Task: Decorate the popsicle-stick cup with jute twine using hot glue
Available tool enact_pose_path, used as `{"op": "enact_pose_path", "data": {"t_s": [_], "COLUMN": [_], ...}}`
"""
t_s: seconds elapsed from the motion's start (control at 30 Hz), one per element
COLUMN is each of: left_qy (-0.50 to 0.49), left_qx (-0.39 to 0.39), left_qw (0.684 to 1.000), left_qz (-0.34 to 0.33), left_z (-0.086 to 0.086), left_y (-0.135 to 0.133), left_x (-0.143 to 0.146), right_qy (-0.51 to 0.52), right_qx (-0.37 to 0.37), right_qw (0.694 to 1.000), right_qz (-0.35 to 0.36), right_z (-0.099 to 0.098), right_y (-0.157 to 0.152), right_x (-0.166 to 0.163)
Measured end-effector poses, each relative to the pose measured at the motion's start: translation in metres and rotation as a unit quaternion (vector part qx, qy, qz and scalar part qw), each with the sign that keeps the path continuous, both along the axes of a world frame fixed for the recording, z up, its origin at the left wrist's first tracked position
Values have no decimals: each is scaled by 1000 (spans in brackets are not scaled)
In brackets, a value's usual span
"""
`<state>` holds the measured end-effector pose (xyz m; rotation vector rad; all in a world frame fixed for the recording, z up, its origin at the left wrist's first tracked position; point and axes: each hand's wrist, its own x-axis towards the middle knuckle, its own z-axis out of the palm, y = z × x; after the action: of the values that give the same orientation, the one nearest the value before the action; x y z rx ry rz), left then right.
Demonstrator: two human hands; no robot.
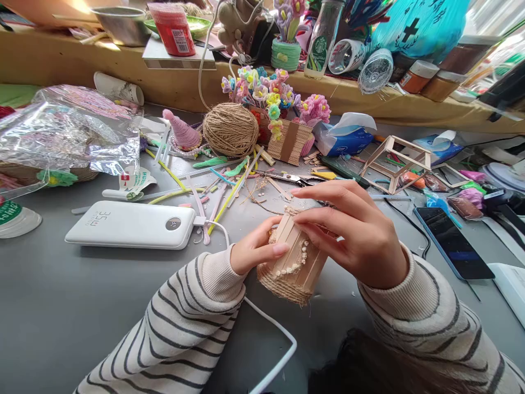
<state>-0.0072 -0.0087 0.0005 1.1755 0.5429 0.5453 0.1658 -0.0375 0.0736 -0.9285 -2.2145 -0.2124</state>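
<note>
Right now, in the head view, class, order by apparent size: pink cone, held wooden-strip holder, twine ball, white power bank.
1. White power bank and wooden-strip holder: unsure which, the holder being partly hidden
2. Twine ball
3. Pink cone

My left fingers (274, 250) hold a tilted wood-slatted cup (298, 273) while my right fingers (322, 216) touch its top. A white power bank (131, 225) lies on the table (123, 306) to my left, a phone (453, 242) to my right.
</note>
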Motion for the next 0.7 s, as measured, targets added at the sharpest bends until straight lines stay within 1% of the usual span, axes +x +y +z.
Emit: {"op": "enact_pose_path", "data": {"t_s": [0.13, 0.3, 0.53, 0.63, 0.7], "left_qy": [14, -12, 19, 10, -3], "left_qx": [35, 65, 90, 101, 104], "left_qw": [999, 998, 995, 993, 994], "left_qz": [-17, -15, -49, -53, -43], "left_z": [-5, -14, -5, -7, -10], "left_y": [2, 3, 2, 2, 1], "left_x": [0, 2, 0, 0, 0], "right_qy": [7, 21, 33, 40, 44], "right_qx": [-8, -18, -33, -35, -38], "right_qw": [1000, 1000, 999, 998, 998], "right_qz": [-2, -9, -28, -33, -35], "right_z": [0, 0, 0, 0, 0], "right_y": [0, -2, -5, -5, -5], "right_x": [-1, -1, -1, -1, -1]}}
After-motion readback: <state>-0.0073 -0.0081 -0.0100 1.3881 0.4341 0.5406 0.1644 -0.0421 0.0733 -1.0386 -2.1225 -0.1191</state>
